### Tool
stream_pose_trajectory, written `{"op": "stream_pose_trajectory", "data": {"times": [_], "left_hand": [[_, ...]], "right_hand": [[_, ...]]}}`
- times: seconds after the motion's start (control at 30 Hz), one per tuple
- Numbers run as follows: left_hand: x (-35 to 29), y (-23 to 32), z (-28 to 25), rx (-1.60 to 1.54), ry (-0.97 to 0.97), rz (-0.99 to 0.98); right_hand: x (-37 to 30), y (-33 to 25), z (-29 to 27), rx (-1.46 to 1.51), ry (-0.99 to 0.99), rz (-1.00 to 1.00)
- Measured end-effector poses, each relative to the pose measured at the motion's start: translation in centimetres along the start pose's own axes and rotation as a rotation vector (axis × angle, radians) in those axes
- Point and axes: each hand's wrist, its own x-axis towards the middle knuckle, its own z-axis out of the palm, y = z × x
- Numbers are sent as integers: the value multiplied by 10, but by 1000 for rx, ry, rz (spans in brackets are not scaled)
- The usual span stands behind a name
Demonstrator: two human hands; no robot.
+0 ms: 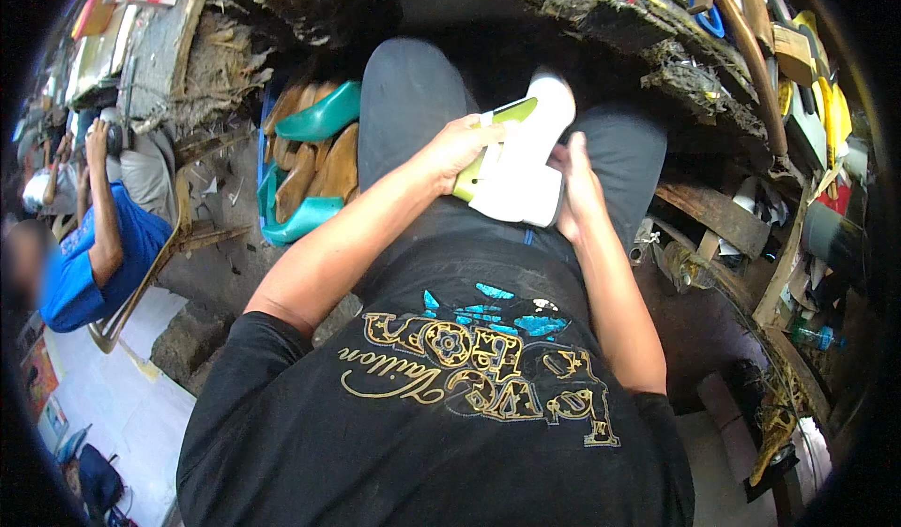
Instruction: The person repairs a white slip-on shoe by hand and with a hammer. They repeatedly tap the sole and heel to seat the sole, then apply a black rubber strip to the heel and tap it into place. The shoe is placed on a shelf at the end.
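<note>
Over my lap I have a white shoe (pixel 547 119) with lime-green parts along one side; it looks like a shoe being built up on a form. Its rounded toe points away from me, and the broad heel end lies nearer my body. My left hand (pixel 458 158) is closed on the green side, with its fingers over the white strap. On the other side, my right hand (pixel 582 189) is stretched out flat beside the heel end, thumb pointing up. Some of its fingers are hidden behind the shoe, so I cannot tell how firmly they touch it.
Left of my knee, a blue-edged crate holds wooden shoe lasts (pixel 298 178) and green shoe lasts (pixel 319 119). A worn, ragged bench edge (pixel 694 76) runs ahead. Tools with wooden handles (pixel 751 44) hang at the right. A person in a blue shirt (pixel 103 259) sits at far left.
</note>
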Motion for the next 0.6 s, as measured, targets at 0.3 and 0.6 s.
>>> {"op": "stream_pose_trajectory", "data": {"times": [0.3,0.6], "left_hand": [[-83,52,13,194,-98,-327],[-12,55,18,345,-175,517]], "right_hand": [[-112,-58,22,-1303,-371,-1276],[-3,-96,44,-522,-79,-597]]}}
